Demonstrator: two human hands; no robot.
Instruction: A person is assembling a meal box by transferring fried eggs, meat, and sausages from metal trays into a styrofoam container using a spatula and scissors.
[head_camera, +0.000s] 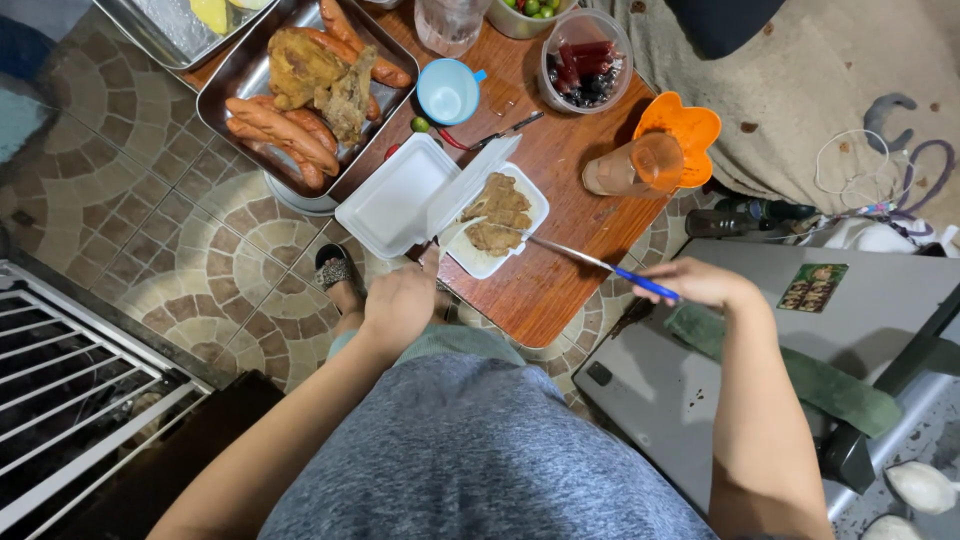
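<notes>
Patterned floor tiles are surrounding a low brown wooden desk (560, 170), seen from above by a standing person. Near its front edge, an open white foam clamshell box (440, 205) is lying with flat pieces of fried meat (497, 215) in its right half. The right hand (700, 283) is closing its grip around the blue handle of long metal tongs (580, 255), whose tips are reaching into the meat. The left hand (400, 300) is resting at the box's near edge; I cannot tell whether its grip is closed. Packing the box appears to be the step in hand; the next move calls for steadying the box while placing meat. Behind, a steel tray of sausages and fried chicken (300, 90), a small blue cup (447, 92), a round clear tub of dark red pieces (585, 60) and an orange plastic pitcher (655, 155) are standing. On the grey lid at right, a green rectangular sticker (812, 287) is showing.
</notes>
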